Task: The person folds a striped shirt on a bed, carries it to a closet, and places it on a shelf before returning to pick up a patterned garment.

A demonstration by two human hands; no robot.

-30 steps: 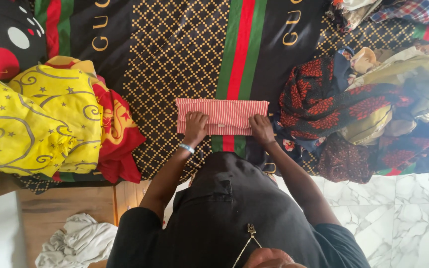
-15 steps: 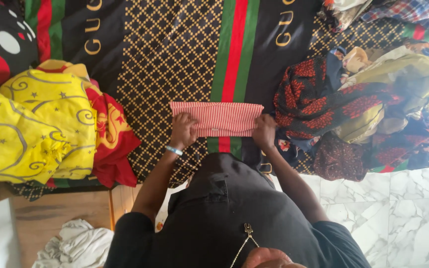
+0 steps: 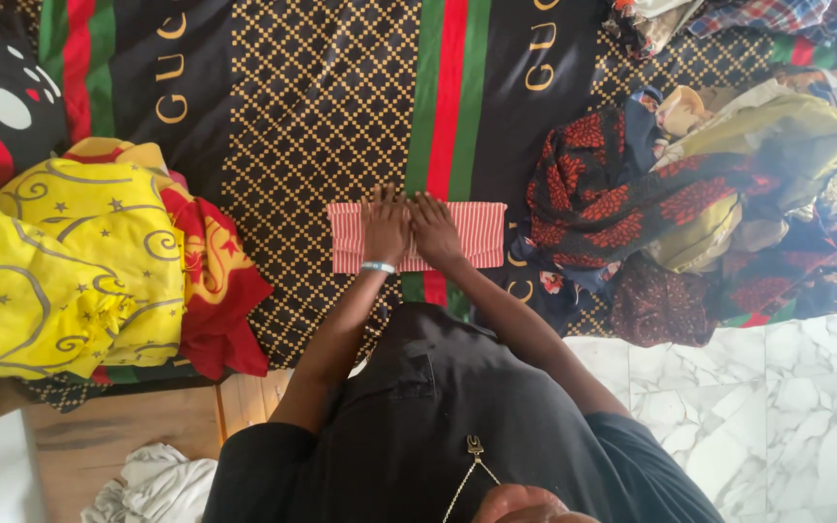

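Red-and-white striped cloth (image 3: 467, 232) — folded into a flat strip — lies under both hands' flat, open fingers (image 3: 389, 208).

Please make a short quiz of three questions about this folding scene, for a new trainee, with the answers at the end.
1. True or false: both hands lie flat, side by side, on the middle of the red and white striped cloth.
2. Multiple choice: what lies at the person's left side on the bed? A) a yellow fabric with stars and swirls, B) a blue towel, C) a stack of books.
3. Fill in: the left wrist wears a light ____.

Key
1. True. The left hand and the right hand press the folded cloth on the patterned bedspread.
2. A, the yellow fabric; the pile of mixed clothes is at the right.
3. Wristband.
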